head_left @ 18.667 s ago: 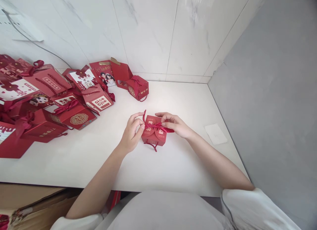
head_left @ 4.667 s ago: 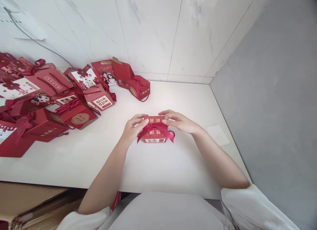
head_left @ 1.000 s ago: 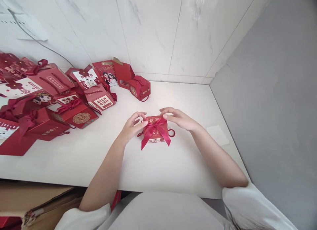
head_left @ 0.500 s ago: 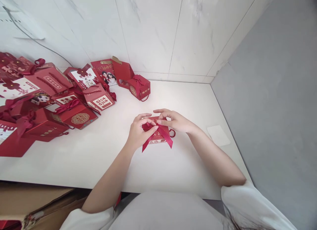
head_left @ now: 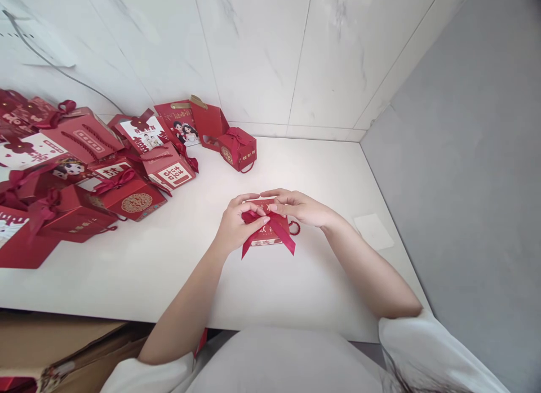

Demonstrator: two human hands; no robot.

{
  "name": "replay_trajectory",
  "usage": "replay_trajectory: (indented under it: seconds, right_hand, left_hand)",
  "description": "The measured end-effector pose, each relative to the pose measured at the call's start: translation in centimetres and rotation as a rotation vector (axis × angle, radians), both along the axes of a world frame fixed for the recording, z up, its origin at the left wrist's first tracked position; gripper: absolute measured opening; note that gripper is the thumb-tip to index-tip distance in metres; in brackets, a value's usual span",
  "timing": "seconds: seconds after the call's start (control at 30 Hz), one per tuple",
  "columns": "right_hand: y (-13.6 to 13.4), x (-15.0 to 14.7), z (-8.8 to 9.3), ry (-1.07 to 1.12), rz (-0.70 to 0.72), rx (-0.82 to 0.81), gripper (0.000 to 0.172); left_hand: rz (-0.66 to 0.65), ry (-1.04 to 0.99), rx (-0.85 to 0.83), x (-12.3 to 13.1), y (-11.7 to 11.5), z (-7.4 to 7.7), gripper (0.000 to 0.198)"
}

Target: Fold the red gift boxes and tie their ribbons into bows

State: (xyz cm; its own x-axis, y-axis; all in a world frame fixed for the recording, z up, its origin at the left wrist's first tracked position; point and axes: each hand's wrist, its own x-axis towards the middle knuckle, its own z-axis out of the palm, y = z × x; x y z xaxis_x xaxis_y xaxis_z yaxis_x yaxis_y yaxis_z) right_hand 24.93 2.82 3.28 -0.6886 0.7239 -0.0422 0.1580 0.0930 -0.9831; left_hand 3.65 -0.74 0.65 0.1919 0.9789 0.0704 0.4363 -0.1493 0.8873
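A small red gift box (head_left: 269, 234) with pale printed characters sits on the white table in front of me. Across its top lies a dark pink ribbon (head_left: 284, 235) in a bow, its two tails hanging toward me. My left hand (head_left: 242, 221) pinches the ribbon near the knot between thumb and forefinger. From the other side, my right hand (head_left: 296, 206) closes on the bow's right loop, its fingers partly over the far edge of the box. A red cord handle (head_left: 295, 228) sticks out at the box's right side.
Many red gift boxes (head_left: 135, 201) with bows and cords are piled on the left of the table (head_left: 177, 286). One ribboned box (head_left: 239, 148) stands near the tiled wall. A white paper square (head_left: 374, 231) lies at right; cardboard boxes (head_left: 54, 336) are below the left front edge.
My right hand has shifted slightly, its wrist a little lower and to the right. The left hand, the ribbon and the box have barely moved.
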Motion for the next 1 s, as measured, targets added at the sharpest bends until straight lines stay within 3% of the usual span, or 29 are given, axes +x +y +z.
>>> replay_trajectory:
  seconds: [0.3,0.5,0.63,0.8,1.0]
  right_hand:
    - [0.6,0.4,-0.3,-0.121,-0.063,-0.054,0.041]
    - [0.5,1.2,-0.1,-0.133,-0.016,-0.098,0.033]
    - [0.3,2.7,0.5,-0.165,-0.074,-0.073,0.040]
    - [0.0,3.3,0.7,-0.142,-0.108,-0.063,0.042]
    - [-0.1,2.8,0.7,-0.159,-0.034,-0.045,0.040]
  left_hand:
    - [-0.240,0.056,-0.107,-0.9,0.6,0.7,0.016]
    - [-0.195,-0.093,-0.143,-1.4,0.4,0.7,0.023]
    - [-0.190,-0.266,-0.230,-2.7,0.8,0.9,0.027]
    - [-0.223,-0.190,-0.211,-3.9,0.8,1.3,0.019]
    - [-0.097,-0.195,-0.209,-2.3,0.1,0.9,0.011]
